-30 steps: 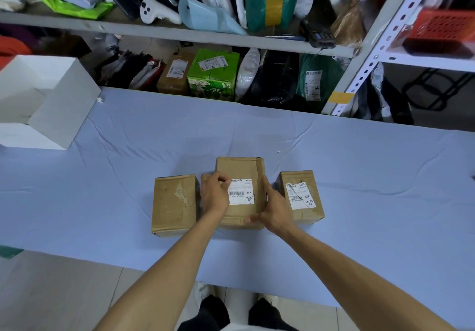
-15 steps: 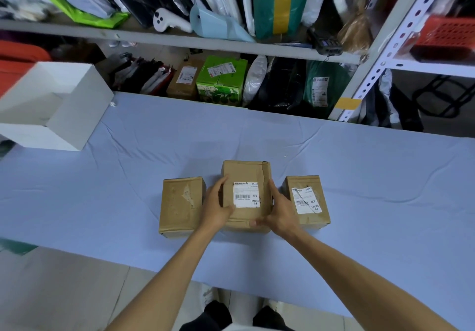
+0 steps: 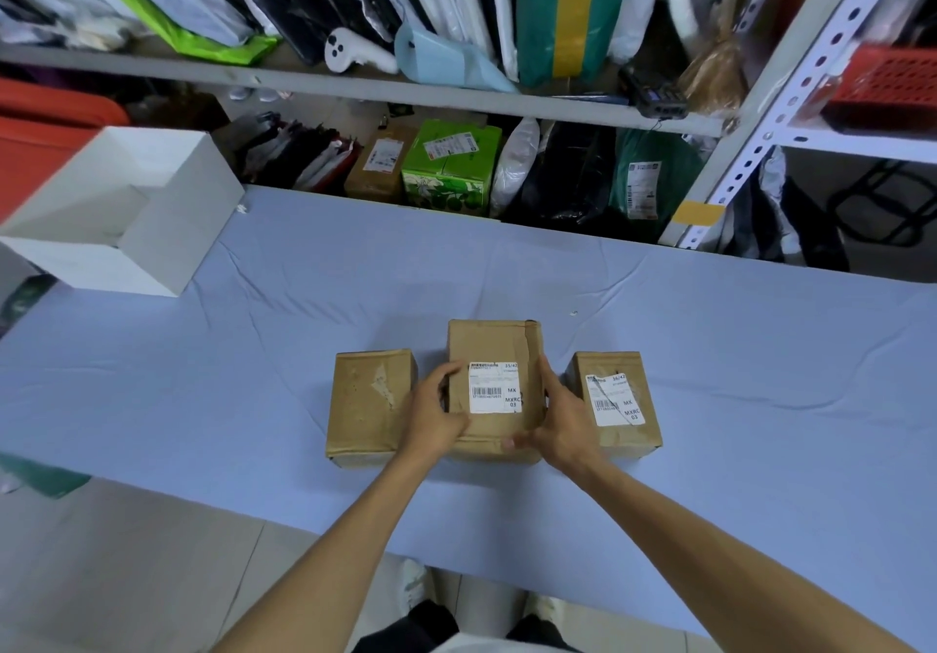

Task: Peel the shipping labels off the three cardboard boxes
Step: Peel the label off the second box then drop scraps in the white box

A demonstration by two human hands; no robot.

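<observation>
Change since a second ago: left hand (image 3: 435, 414) off the top of the middle box (image 3: 487, 343) and down onto its left side, leaving the middle label (image 3: 494, 387) fully uncovered; all three boxes in the same row as before.
Left hand: clasps the middle box's left edge, thumb up on the top face just beside the label, the rest curled round the side.
Right hand (image 3: 560, 421): cups the near right corner, fingers (image 3: 546, 378) laid along the right edge, thumb hooked over the near edge; holds only the box.
Middle label: flat and whole on the top face, between the two hands, no corner lifted yet.
Reason for the hold: probably to square the box and pin it against sliding under a peeling pull.
Left box (image 3: 365, 414): just beside the left hand, top bare but for a torn pale patch; likely peeled already.
Right box (image 3: 650, 432): just beside the right hand, right label (image 3: 613, 399) on top, creased or torn on a slant.
Desk (image 3: 253, 373): blue cloth, boxes lined up near the front edge, seemingly for easy reach.
Progress: apparently one of three done, two to go.
Next move: calls for a nail under a label corner, with the other hand bearing down.
Risk: paper tearing and leaving shreds, as on the left box.
</observation>
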